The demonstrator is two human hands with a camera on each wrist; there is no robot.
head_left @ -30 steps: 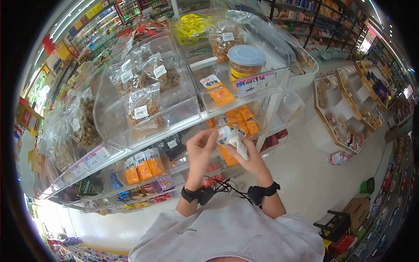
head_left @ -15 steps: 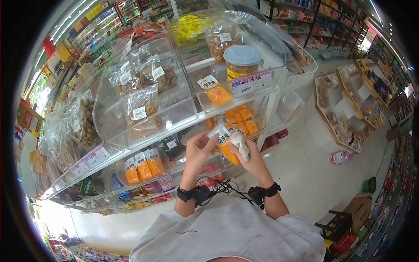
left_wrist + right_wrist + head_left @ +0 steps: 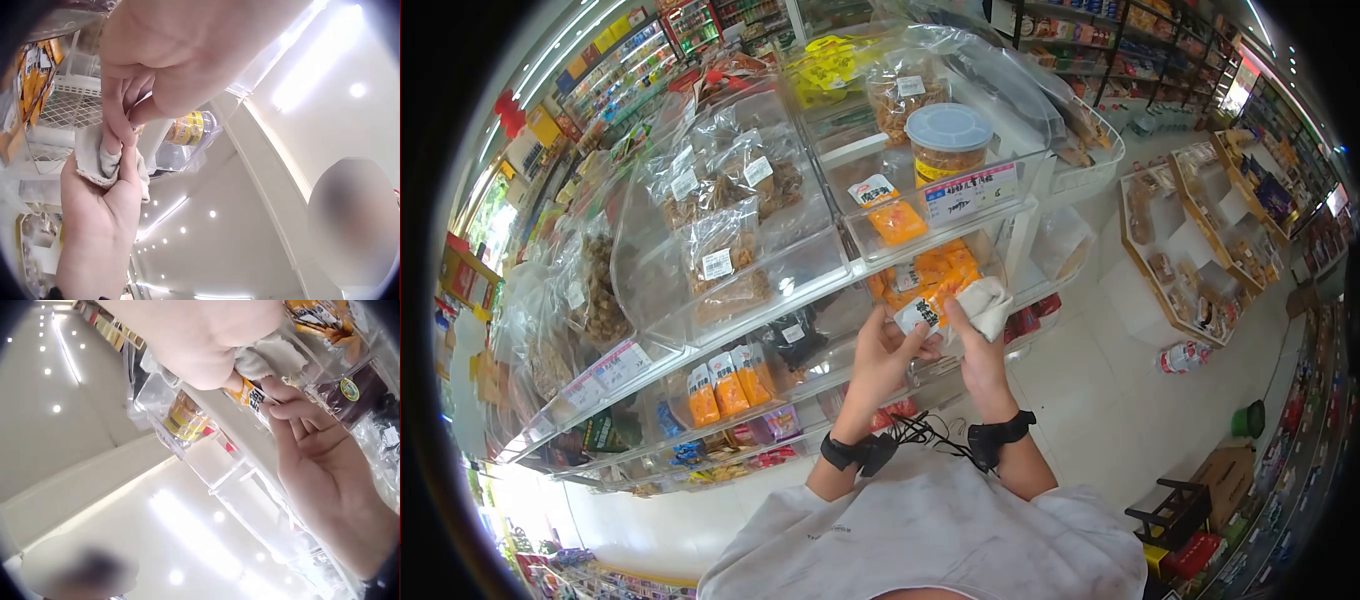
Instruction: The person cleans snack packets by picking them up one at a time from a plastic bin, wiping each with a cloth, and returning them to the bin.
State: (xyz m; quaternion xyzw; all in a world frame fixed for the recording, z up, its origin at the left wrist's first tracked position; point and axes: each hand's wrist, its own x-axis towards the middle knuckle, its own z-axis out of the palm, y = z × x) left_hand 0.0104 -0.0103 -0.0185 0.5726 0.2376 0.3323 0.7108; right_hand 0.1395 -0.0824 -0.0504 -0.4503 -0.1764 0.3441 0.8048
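A snack packet [image 3: 916,316], orange and white with black lettering, is held between both hands at chest height. My left hand [image 3: 888,352] pinches its white end between thumb and fingers. My right hand [image 3: 981,365] grips a white cloth [image 3: 988,306] bunched over its fingers, its thumb close on the orange end of the packet. In the left wrist view the cloth [image 3: 90,156] wraps around the right fingers, and the left fingertips meet them. The right wrist view shows the packet [image 3: 255,399] between the fingertips of the two hands.
Right behind the hands is a clear bin of orange packets [image 3: 945,268]. Above it stands a blue-lidded tub [image 3: 950,140] beside another packet [image 3: 892,212]. Bagged dried goods [image 3: 725,250] fill the left trays. More orange packets [image 3: 730,382] stand lower down. Low display cases [image 3: 1190,245] are at right.
The packet has turned from hanging with its orange end down to having that end up toward the right hand. The cloth has shifted right and spread; the left hand has moved slightly right.
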